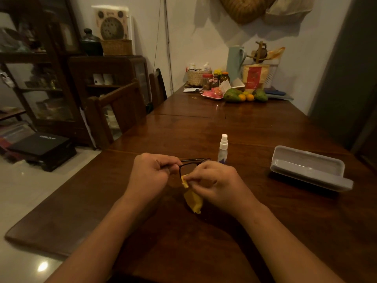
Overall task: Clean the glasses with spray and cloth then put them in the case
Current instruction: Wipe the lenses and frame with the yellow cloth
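Observation:
Dark-framed glasses (pixel 190 162) are held just above the wooden table (pixel 265 221) near its middle. My left hand (pixel 152 173) grips their left side with curled fingers. My right hand (pixel 214 181) pinches a yellow cloth (pixel 192 199) against the right lens, and the rest of the cloth hangs down below my fingers. A small clear spray bottle (pixel 222 149) with a white cap stands upright just behind my right hand. A grey glasses case (pixel 310 167) lies open at the right, its inside showing nothing in it.
Fruit (pixel 242 96), jars, a basket and a blue jug (pixel 234 61) crowd the table's far end. Wooden chairs (pixel 120 111) stand along the left side, with cabinets behind. A black box (pixel 40 145) sits on the tiled floor at the left.

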Motion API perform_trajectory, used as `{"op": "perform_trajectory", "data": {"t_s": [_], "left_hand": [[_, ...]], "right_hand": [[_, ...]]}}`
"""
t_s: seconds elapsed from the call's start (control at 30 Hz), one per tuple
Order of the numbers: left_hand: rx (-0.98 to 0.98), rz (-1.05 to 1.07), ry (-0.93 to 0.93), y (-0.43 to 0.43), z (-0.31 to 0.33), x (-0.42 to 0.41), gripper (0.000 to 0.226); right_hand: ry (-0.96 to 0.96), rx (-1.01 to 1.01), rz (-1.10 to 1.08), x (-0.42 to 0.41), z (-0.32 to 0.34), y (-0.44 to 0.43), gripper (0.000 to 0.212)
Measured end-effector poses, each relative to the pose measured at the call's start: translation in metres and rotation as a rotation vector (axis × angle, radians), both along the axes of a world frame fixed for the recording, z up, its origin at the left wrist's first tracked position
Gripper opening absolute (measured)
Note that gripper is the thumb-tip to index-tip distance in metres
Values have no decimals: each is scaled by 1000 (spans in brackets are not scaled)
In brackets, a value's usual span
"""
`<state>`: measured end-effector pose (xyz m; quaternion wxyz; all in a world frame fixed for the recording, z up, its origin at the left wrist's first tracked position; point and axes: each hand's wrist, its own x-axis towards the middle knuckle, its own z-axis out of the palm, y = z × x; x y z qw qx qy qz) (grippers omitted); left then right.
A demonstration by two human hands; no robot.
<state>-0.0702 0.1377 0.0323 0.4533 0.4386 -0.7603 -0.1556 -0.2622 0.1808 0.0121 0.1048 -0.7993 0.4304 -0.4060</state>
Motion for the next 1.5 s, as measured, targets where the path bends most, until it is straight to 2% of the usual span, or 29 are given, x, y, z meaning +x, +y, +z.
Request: {"op": "perform_trajectory", "data": {"t_s": [0.17,0.43,0.63,0.8,0.93,1.13,1.37,1.5], "left_hand": [[17,14,40,0,3,1,29],[45,23,93,3,6,1,27],[53,18,136,4,7,0,23],[62,15,177,5,7,2,25],[68,-2,202,7,8,1,24],[81,-52,206,7,6,-1,32],[81,-73,206,9,6,-1,49],[60,-65,183,10,6,-1,50]], "right_hand": [[-34,-4,-113,-5,2,-3,20],[-26,-68,-22,-1,2,-1,23],[-145,-148,-135,-2,0,-5,23],[-64,-186,1,4,2,0,25],[-78,-172,-53,-3,4,-1,24],[-201,-221,-214,-1,4,-3,23],[-108,-230,-3,-1,6,0,25],[-134,-168,-142,-11,6,-4,24]]}}
